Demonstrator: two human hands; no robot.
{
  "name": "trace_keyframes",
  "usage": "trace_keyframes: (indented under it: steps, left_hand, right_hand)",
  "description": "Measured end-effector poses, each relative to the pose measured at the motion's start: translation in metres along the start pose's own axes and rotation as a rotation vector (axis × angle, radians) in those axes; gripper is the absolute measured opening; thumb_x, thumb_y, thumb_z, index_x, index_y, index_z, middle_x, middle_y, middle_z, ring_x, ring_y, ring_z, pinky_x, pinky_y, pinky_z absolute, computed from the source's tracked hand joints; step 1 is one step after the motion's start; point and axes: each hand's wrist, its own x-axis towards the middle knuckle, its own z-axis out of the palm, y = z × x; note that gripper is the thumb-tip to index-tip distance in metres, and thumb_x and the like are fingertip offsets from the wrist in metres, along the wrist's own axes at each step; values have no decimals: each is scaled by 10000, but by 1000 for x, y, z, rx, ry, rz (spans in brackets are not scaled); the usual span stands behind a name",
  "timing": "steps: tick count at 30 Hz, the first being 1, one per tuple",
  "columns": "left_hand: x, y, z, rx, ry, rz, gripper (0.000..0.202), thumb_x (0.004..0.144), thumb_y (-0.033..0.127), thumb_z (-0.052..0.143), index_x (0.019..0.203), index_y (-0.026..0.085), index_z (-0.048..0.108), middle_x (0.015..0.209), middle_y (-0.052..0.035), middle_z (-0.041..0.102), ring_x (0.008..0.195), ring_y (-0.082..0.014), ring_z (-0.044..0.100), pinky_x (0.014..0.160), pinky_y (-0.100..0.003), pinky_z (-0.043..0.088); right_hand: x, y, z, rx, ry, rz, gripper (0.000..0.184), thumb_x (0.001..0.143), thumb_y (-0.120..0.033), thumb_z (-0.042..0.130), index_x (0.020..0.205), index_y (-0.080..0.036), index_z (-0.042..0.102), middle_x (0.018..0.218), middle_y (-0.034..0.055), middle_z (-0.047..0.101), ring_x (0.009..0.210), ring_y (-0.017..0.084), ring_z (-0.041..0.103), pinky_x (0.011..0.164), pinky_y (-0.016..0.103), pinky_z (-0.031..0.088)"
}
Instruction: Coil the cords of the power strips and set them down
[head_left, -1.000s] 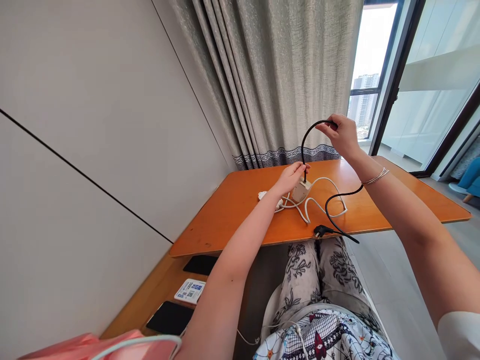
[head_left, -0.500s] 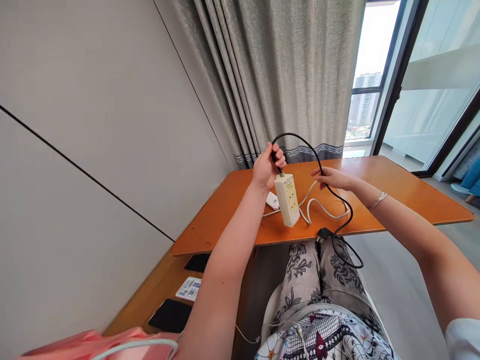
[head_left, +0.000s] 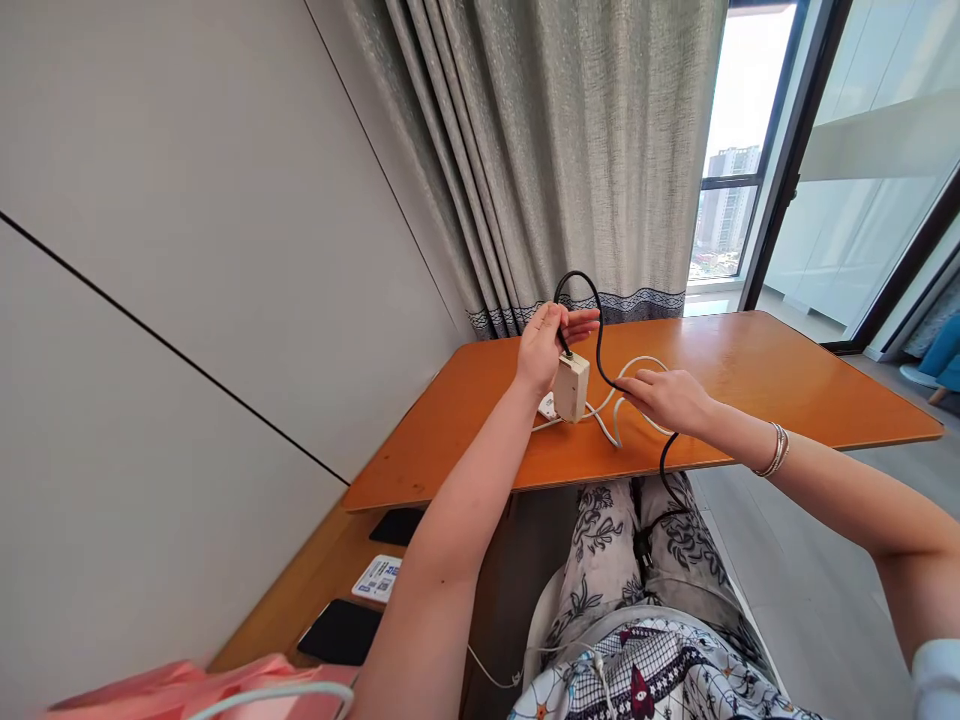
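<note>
My left hand (head_left: 541, 345) pinches a black power cord (head_left: 598, 300) with the thumb, close to where it enters a cream power strip (head_left: 571, 390); its other fingers point out to the right. The strip hangs by this cord just over the table. From there the cord arches up and comes down to my right hand (head_left: 671, 400), whose fingers are closed on it. Below that hand the cord drops past the table edge to my lap, where the dark plug is hard to make out. A white cable (head_left: 616, 430) lies looped behind the strip.
The orange-brown table (head_left: 787, 390) has its near edge above my lap. A small white object (head_left: 547, 405) is partly hidden behind the strip. On a lower wooden ledge at left lie a black phone-like slab (head_left: 341, 630) and a white printed card (head_left: 376, 578). Beyond the table hangs a grey curtain (head_left: 585, 150).
My right hand has moved nearer and closed on the cord, narrowing its arch. The strip has turned and tilted, and the left fingers have straightened. The plug has dropped lower over my lap.
</note>
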Motion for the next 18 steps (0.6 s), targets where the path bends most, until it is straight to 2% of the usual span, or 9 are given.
trace_keyframes:
  steps: [4, 6, 8, 10, 12, 15, 18]
  left_hand:
    - [-6, -12, 3, 44, -93, -77, 460, 866, 572, 615, 702, 191, 417, 839, -65, 760, 841, -170, 726, 743, -260, 527]
    - [-11, -17, 6, 51, -170, -129, 466, 861, 584, 615, 702, 192, 421, 802, -53, 743, 801, -165, 714, 710, -256, 522]
    - [-17, -21, 11, 44, -234, -144, 451, 855, 565, 636, 695, 190, 443, 703, -15, 689, 697, -138, 676, 631, -226, 496]
    - [-23, -23, 17, 24, -253, -119, 423, 854, 519, 662, 682, 184, 467, 609, 24, 597, 583, -100, 602, 546, -196, 450]
    - [-28, -22, 21, 6, -247, -124, 396, 864, 484, 659, 681, 181, 480, 566, 42, 537, 499, -78, 535, 485, -192, 415]
    - [-34, -19, 26, 16, -263, -232, 381, 892, 502, 599, 712, 183, 494, 538, 37, 544, 388, -72, 469, 394, -196, 343]
    - [-35, -15, 27, 7, -296, -305, 422, 921, 531, 533, 698, 176, 485, 478, 35, 522, 305, -38, 335, 346, -172, 226]
  right_hand:
    - [3, -7, -23, 20, 94, -268, 427, 1040, -368, 316, 1190, -228, 690, 808, 69, 675, 627, 141, 553, 515, 281, 252]
    - [7, -8, -32, 78, 143, -318, 442, 1042, -395, 308, 1179, -237, 697, 822, 65, 670, 660, 143, 560, 531, 274, 284]
    - [11, -8, -39, 152, 178, -324, 440, 1040, -406, 313, 1170, -248, 702, 918, 73, 679, 759, 155, 597, 571, 265, 344]
    - [16, -9, -46, 218, 214, -309, 427, 1033, -415, 331, 1155, -257, 710, 1029, 81, 673, 854, 169, 617, 613, 268, 391]
    - [21, -9, -52, 249, 275, -251, 403, 1017, -443, 379, 1151, -263, 714, 1031, 81, 657, 842, 176, 614, 625, 279, 409]
    - [27, -5, -59, 276, 401, -105, 384, 942, -505, 540, 1172, -246, 706, 972, 79, 622, 783, 179, 588, 629, 289, 424]
    - [36, 7, -62, 343, 475, 11, 413, 846, -534, 677, 1133, -241, 717, 1013, 80, 592, 782, 175, 568, 637, 288, 428]
